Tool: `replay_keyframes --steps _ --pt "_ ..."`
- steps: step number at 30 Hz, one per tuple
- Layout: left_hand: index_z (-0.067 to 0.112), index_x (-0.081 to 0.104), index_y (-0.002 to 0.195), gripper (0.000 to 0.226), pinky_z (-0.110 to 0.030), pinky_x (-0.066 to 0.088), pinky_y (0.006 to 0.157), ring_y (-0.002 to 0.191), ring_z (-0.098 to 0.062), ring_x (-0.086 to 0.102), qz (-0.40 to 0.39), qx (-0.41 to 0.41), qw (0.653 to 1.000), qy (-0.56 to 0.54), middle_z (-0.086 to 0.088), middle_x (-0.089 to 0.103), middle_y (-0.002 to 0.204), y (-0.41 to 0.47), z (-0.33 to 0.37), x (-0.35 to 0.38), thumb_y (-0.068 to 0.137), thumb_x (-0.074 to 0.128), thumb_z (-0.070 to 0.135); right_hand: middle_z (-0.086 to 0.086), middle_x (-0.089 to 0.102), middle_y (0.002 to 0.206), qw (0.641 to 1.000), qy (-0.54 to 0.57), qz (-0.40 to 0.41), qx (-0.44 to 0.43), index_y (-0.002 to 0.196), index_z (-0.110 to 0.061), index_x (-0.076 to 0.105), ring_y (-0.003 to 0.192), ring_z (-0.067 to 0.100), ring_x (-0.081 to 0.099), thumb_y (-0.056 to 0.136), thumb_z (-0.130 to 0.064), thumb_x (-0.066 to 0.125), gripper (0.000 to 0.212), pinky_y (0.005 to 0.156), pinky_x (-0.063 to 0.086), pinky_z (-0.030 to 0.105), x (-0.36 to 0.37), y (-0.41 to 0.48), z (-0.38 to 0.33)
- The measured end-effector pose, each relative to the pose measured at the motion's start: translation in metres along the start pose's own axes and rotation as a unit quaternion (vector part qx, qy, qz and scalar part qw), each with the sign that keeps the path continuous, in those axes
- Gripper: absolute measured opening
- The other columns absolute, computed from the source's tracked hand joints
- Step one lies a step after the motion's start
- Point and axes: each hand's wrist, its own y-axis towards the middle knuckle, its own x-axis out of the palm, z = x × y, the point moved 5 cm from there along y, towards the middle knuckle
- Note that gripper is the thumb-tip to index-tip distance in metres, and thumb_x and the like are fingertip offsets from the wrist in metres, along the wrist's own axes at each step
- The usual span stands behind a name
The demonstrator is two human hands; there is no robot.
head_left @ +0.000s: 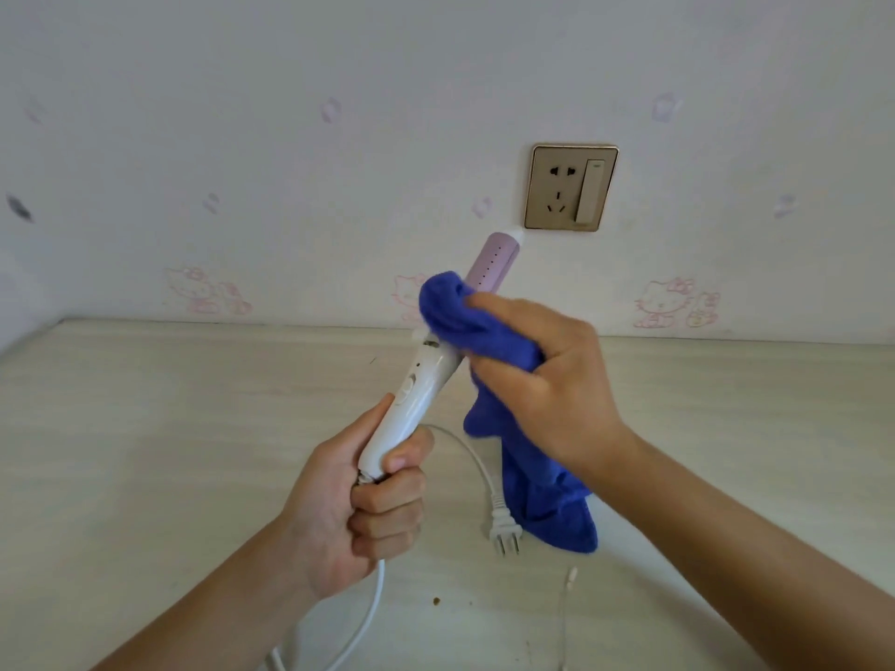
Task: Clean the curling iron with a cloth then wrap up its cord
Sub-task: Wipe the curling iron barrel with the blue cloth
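Left hand (368, 510) gripping the curling iron (416, 404), right hand (547, 380) squeezing the cloth (460, 317) round it, we may drag the cord (477, 464) below with the cloth's hanging tail.

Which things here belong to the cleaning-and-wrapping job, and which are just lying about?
In use: curling iron in the left hand; blue cloth in the right hand; its white cord and plug.
Just lying about: wall socket; thin white wire on the table; brown crumb.
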Motion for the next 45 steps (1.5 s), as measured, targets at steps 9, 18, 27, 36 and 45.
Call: replay_keyframes --steps 9,18,27,36,45 --pt "0.007 0.069 0.114 0.053 -0.021 0.021 0.038 0.038 -0.009 0.037 0.101 0.087 0.975 0.175 -0.005 0.055 0.075 -0.004 0.01 0.006 0.106 0.037 0.048 -0.002 0.076 0.097 0.998 -0.027 -0.041 -0.027 0.122 -0.021 0.074 0.087 0.017 0.07 0.083 -0.004 0.067 0.043 0.078 0.056 0.033 0.0 0.006 -0.003" --pt "0.002 0.058 0.087 0.027 -0.023 0.028 0.039 0.042 -0.018 0.04 0.272 0.192 0.879 0.342 -0.014 0.051 0.067 -0.013 0.026 0.013 0.101 0.042 0.018 -0.004 0.076 0.097 0.991 -0.046 -0.118 -0.053 0.121 -0.019 0.075 0.089 0.016 0.071 0.081 -0.002 0.07 0.043 0.082 0.056 0.04 0.036 -0.019 -0.006" --pt "0.0 0.059 0.103 0.033 -0.017 0.021 0.037 0.04 -0.01 0.023 0.324 0.253 0.807 0.424 -0.003 0.03 0.058 -0.011 0.032 0.018 0.1 0.065 0.033 -0.008 0.07 0.084 0.994 -0.041 -0.03 -0.093 0.117 -0.014 0.075 0.074 0.016 0.064 0.081 0.003 0.064 0.041 0.071 0.05 0.024 0.021 -0.013 -0.011" --pt "0.011 0.054 0.06 0.045 -0.017 0.015 0.035 0.03 -0.008 0.025 0.269 0.22 0.881 0.321 0.0 0.043 0.048 -0.016 0.028 0.013 0.101 0.04 0.025 0.0 0.069 0.083 0.991 -0.012 -0.104 -0.081 0.112 -0.017 0.075 0.076 0.018 0.064 0.082 -0.001 0.068 0.035 0.071 0.052 0.035 0.043 -0.028 -0.006" --pt "0.004 0.064 0.087 0.035 -0.014 0.017 0.034 0.032 -0.008 0.022 0.217 0.166 0.937 0.216 -0.003 0.034 0.06 -0.011 0.013 0.008 0.093 0.05 0.035 -0.005 0.073 0.09 0.999 -0.016 -0.035 -0.036 0.116 -0.018 0.076 0.082 0.013 0.067 0.081 -0.003 0.067 0.039 0.076 0.053 0.028 0.013 -0.01 -0.001"
